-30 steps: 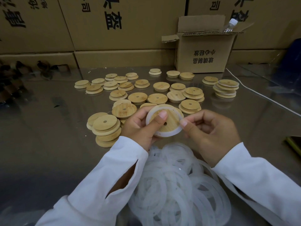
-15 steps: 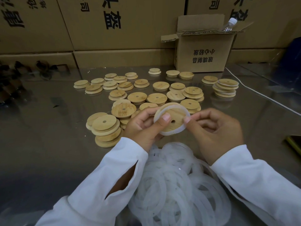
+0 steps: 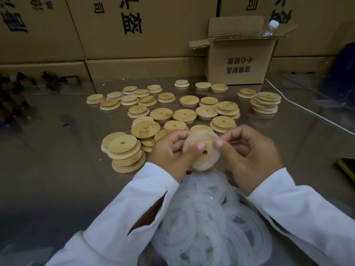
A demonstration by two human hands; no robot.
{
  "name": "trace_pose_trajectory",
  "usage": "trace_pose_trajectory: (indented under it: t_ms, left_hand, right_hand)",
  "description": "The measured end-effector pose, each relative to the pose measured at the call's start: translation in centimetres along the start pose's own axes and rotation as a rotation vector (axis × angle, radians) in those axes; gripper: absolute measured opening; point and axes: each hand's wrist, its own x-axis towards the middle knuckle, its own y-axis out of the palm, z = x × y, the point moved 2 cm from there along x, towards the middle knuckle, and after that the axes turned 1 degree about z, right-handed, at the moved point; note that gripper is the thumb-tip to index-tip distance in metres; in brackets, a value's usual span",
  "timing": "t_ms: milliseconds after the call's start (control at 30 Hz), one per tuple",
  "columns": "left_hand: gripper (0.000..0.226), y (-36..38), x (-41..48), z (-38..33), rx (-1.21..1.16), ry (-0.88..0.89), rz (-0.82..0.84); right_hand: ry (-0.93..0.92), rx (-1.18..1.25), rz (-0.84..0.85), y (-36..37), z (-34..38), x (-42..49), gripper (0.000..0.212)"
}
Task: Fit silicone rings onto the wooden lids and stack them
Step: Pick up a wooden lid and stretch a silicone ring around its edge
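Both hands hold one round wooden lid (image 3: 203, 156) with a centre hole, tilted toward me above the table. A translucent white silicone ring (image 3: 216, 160) lies round its rim. My left hand (image 3: 171, 150) grips the lid's left side, thumb pressed on its face. My right hand (image 3: 249, 150) pinches the ring and the lid's right edge with thumb and fingers. A heap of loose silicone rings (image 3: 207, 223) lies just below my hands. Several bare wooden lids (image 3: 184, 114) are spread over the table beyond. A stack of ringed lids (image 3: 266, 102) stands at the right.
A low pile of lids (image 3: 124, 152) sits left of my left hand. An open cardboard box (image 3: 240, 60) with a plastic bottle (image 3: 269, 27) stands at the back, before a wall of large cartons. A white cable (image 3: 307, 112) runs along the right of the glossy table (image 3: 57, 150).
The lid has tipped flatter and sunk a little toward the ring heap. My right thumb has slid onto the lid's edge, and the ring sits closer round the rim.
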Motion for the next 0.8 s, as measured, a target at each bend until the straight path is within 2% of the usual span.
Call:
trace_pose_trajectory:
  t_ms: [133,400,600,667,800]
  left_hand:
    - [0.011,0.0,-0.1,-0.2,0.113,0.082,0.015]
    - [0.013,-0.1,0.0,-0.6,0.143,0.140,0.030]
    - [0.011,-0.4,0.1,-1.1,0.064,0.160,0.026]
    - [0.018,-0.7,0.2,-1.3,0.044,0.159,0.030]
    - [0.018,-0.9,0.4,-0.9,-0.045,0.072,0.022]
  right_hand:
    - [-0.034,-0.031,0.065,0.2,0.0,0.0,0.012]
    - [0.005,0.010,0.098,0.1,0.1,0.4,0.015]
    - [-0.001,0.032,0.132,-0.4,0.5,0.9,0.016]
    - [-0.012,0.046,0.139,-0.5,0.8,1.0,0.015]
    - [-0.034,0.094,0.152,-0.6,1.3,1.3,0.015]
